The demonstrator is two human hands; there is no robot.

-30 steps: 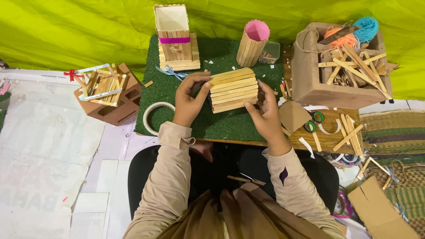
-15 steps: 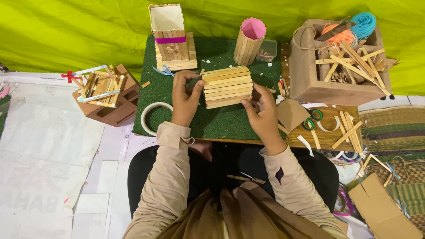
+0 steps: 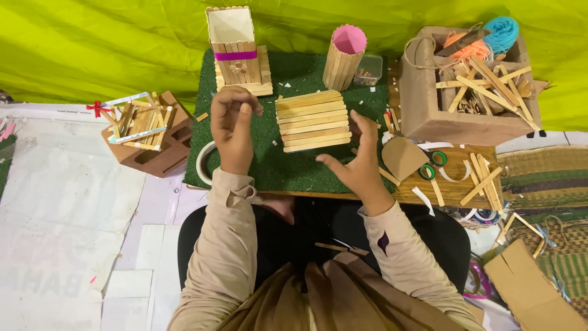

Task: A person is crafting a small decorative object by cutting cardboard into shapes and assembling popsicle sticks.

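Note:
A flat panel of wooden craft sticks lies on the green turf mat. My left hand hovers just left of the panel, fingers loosely curled, holding nothing I can see. My right hand is spread open at the panel's lower right, fingertips close to its edge but apart from it.
A stick-built box with a pink band and a stick cup with a pink lining stand at the mat's far side. A cardboard box of sticks and yarn sits right. A brick with sticks, tape roll and scissors lie around.
Both hands held the stick panel lifted before; now it lies flat on the mat and both hands have let go and drawn back to its sides.

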